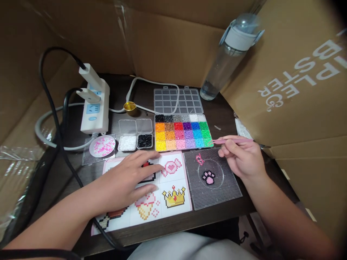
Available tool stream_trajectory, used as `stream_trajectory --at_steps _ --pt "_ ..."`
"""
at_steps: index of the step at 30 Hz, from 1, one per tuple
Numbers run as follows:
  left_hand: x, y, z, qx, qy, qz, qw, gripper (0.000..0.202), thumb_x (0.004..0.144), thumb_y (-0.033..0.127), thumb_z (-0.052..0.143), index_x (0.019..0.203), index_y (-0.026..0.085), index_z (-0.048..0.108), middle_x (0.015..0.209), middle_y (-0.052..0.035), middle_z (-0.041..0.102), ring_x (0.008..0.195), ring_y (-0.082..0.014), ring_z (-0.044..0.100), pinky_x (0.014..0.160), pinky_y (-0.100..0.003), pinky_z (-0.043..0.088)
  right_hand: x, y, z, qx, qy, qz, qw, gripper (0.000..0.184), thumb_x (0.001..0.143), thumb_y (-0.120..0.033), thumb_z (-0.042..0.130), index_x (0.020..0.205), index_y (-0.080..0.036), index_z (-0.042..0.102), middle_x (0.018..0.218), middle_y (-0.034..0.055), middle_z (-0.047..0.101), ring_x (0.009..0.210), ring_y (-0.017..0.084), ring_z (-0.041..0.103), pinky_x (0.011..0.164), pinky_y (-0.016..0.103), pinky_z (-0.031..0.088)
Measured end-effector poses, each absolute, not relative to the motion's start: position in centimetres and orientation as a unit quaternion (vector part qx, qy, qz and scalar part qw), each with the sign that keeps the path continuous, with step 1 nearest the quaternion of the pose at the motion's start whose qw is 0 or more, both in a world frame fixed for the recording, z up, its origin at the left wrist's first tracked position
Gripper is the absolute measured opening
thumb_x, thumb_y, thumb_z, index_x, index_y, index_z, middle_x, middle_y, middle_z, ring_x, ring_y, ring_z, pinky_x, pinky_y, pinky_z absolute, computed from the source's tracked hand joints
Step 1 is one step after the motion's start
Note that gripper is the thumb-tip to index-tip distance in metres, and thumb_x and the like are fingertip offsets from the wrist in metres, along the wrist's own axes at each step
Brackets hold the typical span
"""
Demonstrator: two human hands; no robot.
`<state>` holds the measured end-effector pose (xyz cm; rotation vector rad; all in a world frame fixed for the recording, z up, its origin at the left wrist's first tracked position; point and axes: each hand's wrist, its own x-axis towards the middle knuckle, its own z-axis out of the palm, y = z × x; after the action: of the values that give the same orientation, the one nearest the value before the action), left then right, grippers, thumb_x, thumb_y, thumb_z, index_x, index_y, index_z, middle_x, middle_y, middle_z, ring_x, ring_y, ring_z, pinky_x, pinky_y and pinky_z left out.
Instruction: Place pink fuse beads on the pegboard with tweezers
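My left hand [132, 177] lies with fingers spread on a pattern sheet [173, 213] printed with a candy, a crown and an ice cream. In my right hand [244, 155] is a pair of pink tweezers [233, 141], its tips at the right front corner of the bead box [182, 132], near the green beads. Below them lies a clear pegboard [225, 195] bearing a black and pink bead paw [208, 178] and a small pink bead piece [200, 159]. Whether the tweezers hold a bead is too small to tell.
Small boxes of white beads [127, 143] and black beads [145, 141] stand left of the bead box. Further left are a dish of pink beads [102, 146] and a power strip [94, 108] with cables. A gold cup [130, 108] and water bottle [227, 57] stand behind. Cardboard walls [173, 47] surround the table.
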<state>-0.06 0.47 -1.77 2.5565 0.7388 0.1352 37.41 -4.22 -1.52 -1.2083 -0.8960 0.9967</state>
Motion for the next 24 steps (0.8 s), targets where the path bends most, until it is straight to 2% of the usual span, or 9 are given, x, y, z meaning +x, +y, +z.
stream_trajectory --at_steps 5,9,12,18,24 --pt "0.2 0.7 -1.8 0.933 0.269 0.071 0.227 0.038 0.107 0.035 0.075 0.145 0.036 0.077 0.162 -0.0094 0.066 0.145 -0.0361 0.065 0.121 -0.053 0.058 38.8 -3.2 -1.7 -0.507 -0.377 0.434 0.642 0.033 0.077 -0.051 0.104 0.082 -0.023 0.088 0.091 0.0106 0.087 0.055 0.010 0.049 0.049 0.028 0.049" --pt "0.3 0.9 -1.5 0.936 0.268 0.068 0.218 0.039 0.107 0.032 0.076 0.145 0.034 0.076 0.163 -0.0122 0.066 0.146 -0.0376 0.065 0.121 -0.056 0.058 39.5 -2.8 -1.6 -0.500 -0.367 0.446 0.645 0.030 0.075 -0.048 0.105 0.083 -0.025 0.087 0.084 0.0064 0.083 0.056 0.010 0.047 0.049 0.027 0.044" --pt "0.2 0.9 -1.4 0.938 0.268 0.067 0.211 0.040 0.105 0.030 0.078 0.145 0.032 0.076 0.163 -0.0135 0.065 0.146 -0.0375 0.065 0.122 -0.055 0.058 39.6 -2.6 -1.4 -0.496 -0.369 0.469 0.631 0.032 0.072 -0.051 0.105 0.081 -0.025 0.087 0.085 0.0077 0.084 0.056 0.010 0.046 0.048 0.027 0.041" --pt "0.2 0.9 -1.3 0.940 0.263 0.068 0.209 0.038 0.104 0.030 0.080 0.142 0.030 0.077 0.161 -0.0138 0.066 0.146 -0.0365 0.066 0.123 -0.053 0.058 39.6 -2.0 -1.9 -0.493 -0.386 0.503 0.595 0.035 0.072 -0.052 0.104 0.081 -0.024 0.086 0.087 0.0110 0.087 0.056 0.012 0.045 0.049 0.030 0.040" --pt "0.3 0.9 -1.2 0.940 0.255 0.075 0.216 0.036 0.106 0.030 0.078 0.142 0.028 0.077 0.159 -0.0143 0.067 0.144 -0.0356 0.067 0.120 -0.051 0.059 39.1 -1.8 -1.9 -0.476 -0.385 0.540 0.578 0.038 0.064 -0.054 0.108 0.078 -0.025 0.088 0.076 0.0076 0.083 0.053 0.011 0.043 0.049 0.030 0.041"
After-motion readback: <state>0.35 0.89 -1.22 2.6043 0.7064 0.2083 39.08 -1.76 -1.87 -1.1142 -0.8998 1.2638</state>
